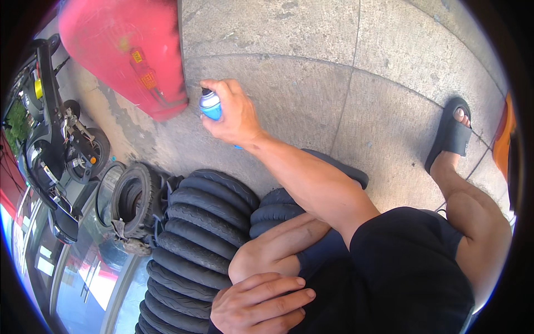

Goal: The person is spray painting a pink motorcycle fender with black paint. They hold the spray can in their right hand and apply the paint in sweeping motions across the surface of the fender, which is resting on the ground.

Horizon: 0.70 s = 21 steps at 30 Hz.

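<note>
My right hand (233,117) is stretched forward over the concrete and grips a small blue spray can (210,104), with the forefinger on its nozzle. The can is held just right of a large red rounded body (125,53). My left hand (258,305) lies flat on my bent knee (267,250) at the bottom edge, fingers spread and holding nothing. Directly below my right forearm runs a row of black tyres (194,234), lying side by side.
A single small wheel with its tyre (133,200) leans at the left end of the row. A black scooter (55,139) stands at the far left. My foot in a black sandal (451,133) rests on the concrete paving (345,67) at the right.
</note>
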Motion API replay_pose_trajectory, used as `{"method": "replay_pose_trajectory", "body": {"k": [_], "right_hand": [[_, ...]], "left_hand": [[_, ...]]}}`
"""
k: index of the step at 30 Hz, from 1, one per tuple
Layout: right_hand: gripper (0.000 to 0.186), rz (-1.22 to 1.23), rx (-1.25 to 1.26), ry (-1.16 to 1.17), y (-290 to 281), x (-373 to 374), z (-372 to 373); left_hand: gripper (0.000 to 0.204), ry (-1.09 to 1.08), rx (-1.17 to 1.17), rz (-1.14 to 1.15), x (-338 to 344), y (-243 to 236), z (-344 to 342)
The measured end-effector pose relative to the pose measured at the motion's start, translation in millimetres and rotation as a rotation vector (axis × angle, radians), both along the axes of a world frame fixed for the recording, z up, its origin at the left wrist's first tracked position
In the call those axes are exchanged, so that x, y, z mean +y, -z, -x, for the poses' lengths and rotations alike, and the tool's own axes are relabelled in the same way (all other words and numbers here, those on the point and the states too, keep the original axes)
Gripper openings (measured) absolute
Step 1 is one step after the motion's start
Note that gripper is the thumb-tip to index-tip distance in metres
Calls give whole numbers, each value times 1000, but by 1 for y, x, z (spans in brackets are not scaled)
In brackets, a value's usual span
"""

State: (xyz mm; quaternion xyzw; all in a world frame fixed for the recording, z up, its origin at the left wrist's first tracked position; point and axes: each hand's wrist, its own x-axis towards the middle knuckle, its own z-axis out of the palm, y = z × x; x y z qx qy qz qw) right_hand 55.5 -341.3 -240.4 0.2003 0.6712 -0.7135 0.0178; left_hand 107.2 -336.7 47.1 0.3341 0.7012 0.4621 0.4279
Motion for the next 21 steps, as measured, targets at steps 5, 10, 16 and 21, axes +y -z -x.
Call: {"method": "replay_pose_trajectory", "body": {"k": [5, 10, 16, 21], "right_hand": [[63, -65, 140, 77, -9, 28, 7], [64, -129, 270, 135, -24, 56, 23], [67, -208, 371, 207, -44, 96, 45], [68, -230, 388, 212, -47, 104, 46]], "left_hand": [[21, 116, 61, 12, 1, -9, -4], [23, 182, 120, 13, 5, -17, -8], [24, 164, 159, 15, 16, -23, -14], [16, 160, 192, 110, 30, -29, -22]]}}
